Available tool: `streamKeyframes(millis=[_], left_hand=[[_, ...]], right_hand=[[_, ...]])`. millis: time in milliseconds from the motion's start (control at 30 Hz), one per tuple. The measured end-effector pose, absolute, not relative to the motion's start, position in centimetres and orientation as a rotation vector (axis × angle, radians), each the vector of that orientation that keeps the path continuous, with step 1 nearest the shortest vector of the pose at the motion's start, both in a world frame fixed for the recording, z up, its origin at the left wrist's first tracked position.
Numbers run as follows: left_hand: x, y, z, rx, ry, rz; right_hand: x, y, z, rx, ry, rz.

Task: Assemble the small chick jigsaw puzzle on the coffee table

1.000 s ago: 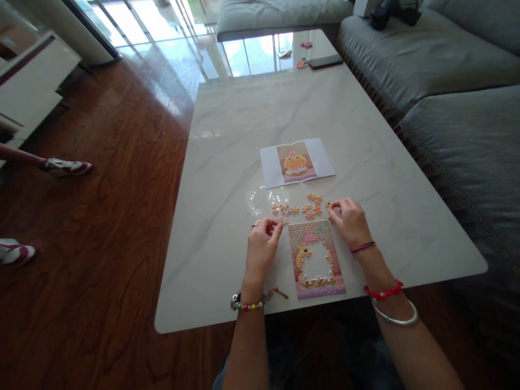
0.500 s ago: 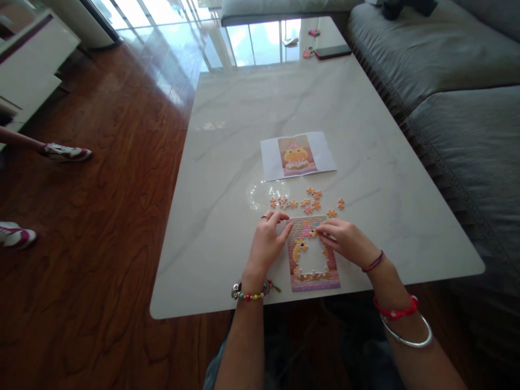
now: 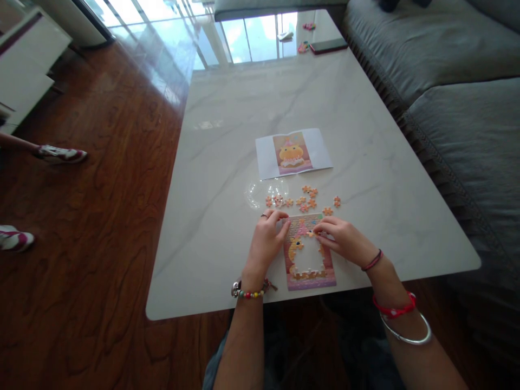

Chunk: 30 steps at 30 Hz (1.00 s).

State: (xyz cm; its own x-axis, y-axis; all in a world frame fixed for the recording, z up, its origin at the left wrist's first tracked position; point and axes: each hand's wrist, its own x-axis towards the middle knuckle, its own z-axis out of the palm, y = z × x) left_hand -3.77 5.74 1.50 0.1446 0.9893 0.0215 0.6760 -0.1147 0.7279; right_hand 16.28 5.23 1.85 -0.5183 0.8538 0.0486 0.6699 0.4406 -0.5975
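A partly filled jigsaw puzzle (image 3: 310, 283) lies near the table's front edge, with an irregular white gap in its middle. My left hand (image 3: 266, 238) rests at the puzzle's upper left corner, its thumb and bent forefinger closed on the edge there. Over the upper right part of the puzzle, my right hand (image 3: 343, 238) pinches a small puzzle piece (image 3: 312, 233) at the top of the gap; my fingers partly cover it. Several loose orange puzzle pieces (image 3: 300, 202) are scattered just beyond the puzzle.
A creased paper sheet (image 3: 320, 151) with a printed yellow character lies beyond the pieces on the marble-patterned table (image 3: 219, 216). A phone (image 3: 329, 46) and small colourful items lie at the far end. A grey sofa (image 3: 467, 141) stands right; another person's shoes (image 3: 63, 154) show left.
The whole view has shifted slightly, moving the table and puzzle a little left in the picture. My hands keep nearly the same hold, the right fingers still at the piece.
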Motion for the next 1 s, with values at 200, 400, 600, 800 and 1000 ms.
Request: streamKeyframes(millis=[200,400,600,800,1000], left_hand=[[-4.1,5.9,1.1,1.842,1.638,0.746],[-5.2,6.1,0.6,1.834,1.835,0.782],[-5.9,6.2,0.4,1.786,1.997,0.773],[-6.2,6.2,0.4,1.733,2.024,0.745],[-6.9,6.1,0.4,1.693,2.017,0.769]], right_hand=[[19.0,6.3,0.4,-1.811,-1.990,0.237],[20.3,6.9,-0.6,-1.926,-1.864,0.255],[17.0,7.3,0.5,-1.723,-1.874,0.275],[13.0,7.4,0.0,-1.715,-2.010,0.291],[13.3,7.7,-0.7,-1.750,-1.972,0.293]])
